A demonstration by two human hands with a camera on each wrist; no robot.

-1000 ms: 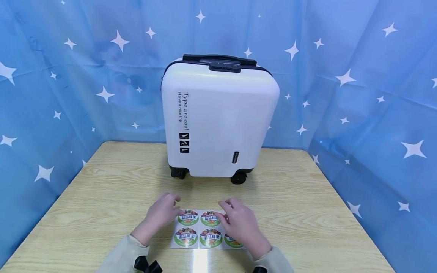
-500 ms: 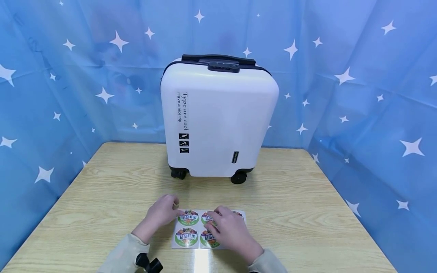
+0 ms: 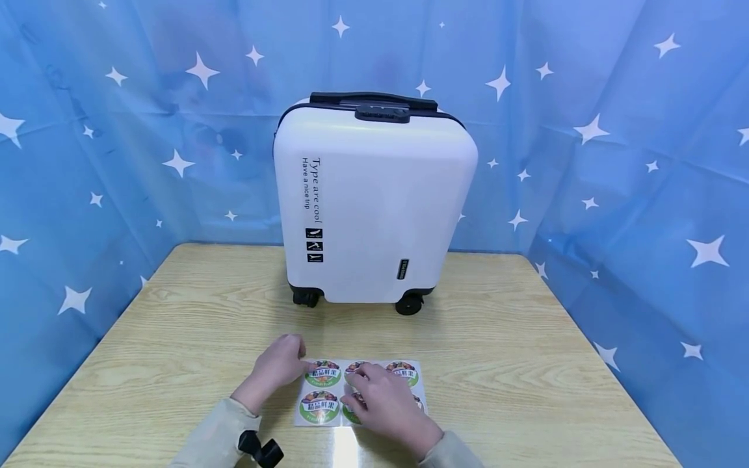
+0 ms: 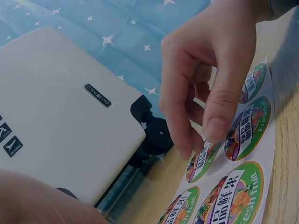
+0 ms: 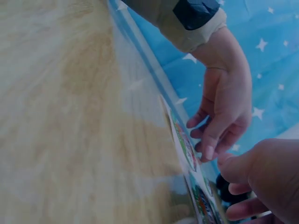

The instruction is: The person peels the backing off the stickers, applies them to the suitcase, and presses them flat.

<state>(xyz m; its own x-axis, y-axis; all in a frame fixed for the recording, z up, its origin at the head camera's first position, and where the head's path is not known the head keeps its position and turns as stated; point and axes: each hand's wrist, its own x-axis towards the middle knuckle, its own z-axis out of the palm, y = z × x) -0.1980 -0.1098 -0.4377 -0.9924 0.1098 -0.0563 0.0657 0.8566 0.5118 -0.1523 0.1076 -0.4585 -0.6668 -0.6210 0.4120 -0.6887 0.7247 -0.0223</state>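
Note:
On the table lies a white sheet of round fruit stickers (image 3: 318, 389) in two rows, green-edged with fruit pictures. My left hand (image 3: 277, 363) is at its far left corner, thumb tip on the edge beside a sticker, fingers loosely bent. Over the middle stickers is my right hand (image 3: 386, 400), thumb and index finger apart, covering parts of them. In the left wrist view the right hand (image 4: 212, 70) points its thumb and fingers down close over the sheet. The right wrist view has the left hand (image 5: 226, 102) right beside the sheet's edge, fingers loosely curled.
A white suitcase (image 3: 374, 201) with black wheels and handle stands upright behind the sheet. The wooden table (image 3: 526, 364) stretches to both sides. A blue curtain (image 3: 175, 117) with white stars hangs around the back and sides.
My right hand has moved left and slightly down, from the right-hand stickers to the middle ones, uncovering the far right sticker. My left hand stays almost in place.

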